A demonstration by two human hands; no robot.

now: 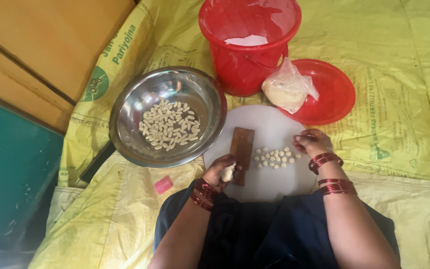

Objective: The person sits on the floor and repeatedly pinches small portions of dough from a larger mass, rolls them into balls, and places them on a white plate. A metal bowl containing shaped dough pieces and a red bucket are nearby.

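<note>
Dough (228, 173) clamped in our left hand (223, 172); right hand (310, 143) fingers pinched together over the pellets (274, 157), one nudge could scatter them.

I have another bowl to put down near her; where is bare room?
Free: yellow sheet right of the red lid; also the sheet left of the pink piece. Crowded: white board, steel bowl, red bucket.
</note>
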